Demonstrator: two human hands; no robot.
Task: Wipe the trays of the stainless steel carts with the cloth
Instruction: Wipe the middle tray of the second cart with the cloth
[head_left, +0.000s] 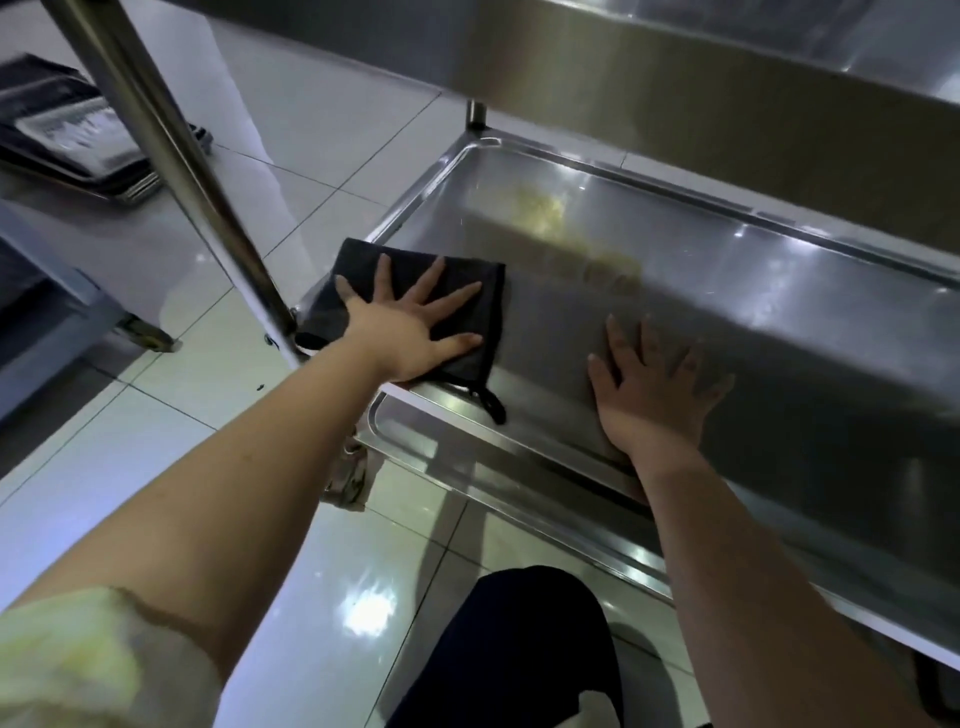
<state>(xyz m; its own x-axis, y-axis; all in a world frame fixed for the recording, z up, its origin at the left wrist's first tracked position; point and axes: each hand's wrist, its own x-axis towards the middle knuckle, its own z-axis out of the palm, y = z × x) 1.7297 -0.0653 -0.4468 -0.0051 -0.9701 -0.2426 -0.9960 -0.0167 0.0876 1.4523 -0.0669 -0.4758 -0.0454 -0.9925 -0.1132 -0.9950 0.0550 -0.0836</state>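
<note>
Both my hands lie in the cart's tray (737, 291), the cloth at its left end.
My left hand (410, 325) lies flat on the cloth (467, 291) in the tray's near left corner, just beside the upright post (171, 150). My right hand (649, 387) rests flat on the tray to the right, apart from the cloth. The upper shelf (675, 93) hangs above. A stack of trays (78, 145) sits far left beyond the post, and my knee (519, 639) is before the cart.

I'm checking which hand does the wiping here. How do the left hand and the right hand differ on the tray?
The left hand lies on the dark cloth; the right hand lies on the bare steel of the tray. The left hand's fingers are spread wide; the right hand's are closer together. The left hand sits at the tray's corner, the right hand nearer its middle. Both are flat, palm down.
</note>
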